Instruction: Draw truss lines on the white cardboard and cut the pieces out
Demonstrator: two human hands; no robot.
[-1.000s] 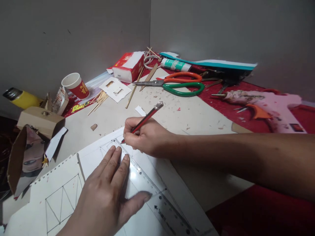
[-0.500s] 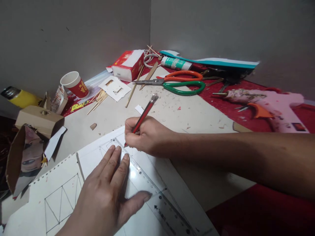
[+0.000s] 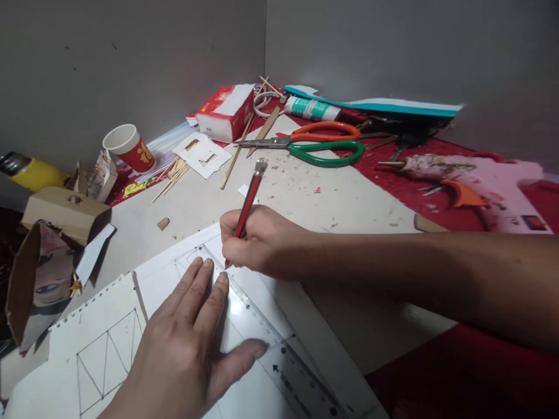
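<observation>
My left hand [image 3: 187, 331] lies with fingers spread on a clear plastic ruler [image 3: 253, 314], pressing it against a white sheet of paper [image 3: 159, 270]. Wrapped in the fingers of my right hand [image 3: 262, 241] is a red and black pencil [image 3: 250, 201], its tip down at the ruler's far edge. Thin drawn lines show on the sheet around and beneath the ruler. Left of it, a notebook page [image 3: 39, 372] with a torn, perforated edge carries a drawn figure of a box outline with slanting lines.
Orange-and-green-handled scissors [image 3: 305, 144] lie beyond my right hand. A pink glue gun [image 3: 489, 183] rests at the right. Farther back are a tissue pack [image 3: 226, 113], thin sticks [image 3: 172, 174] and a paper cup [image 3: 128, 149]. Cardboard pieces [image 3: 67, 212] and a yellow bottle [image 3: 32, 173] stand left.
The pencil tip has slid slightly along the ruler's edge towards me, and the pencil stands more upright. My left hand stays on the ruler. The view has shifted a little.
</observation>
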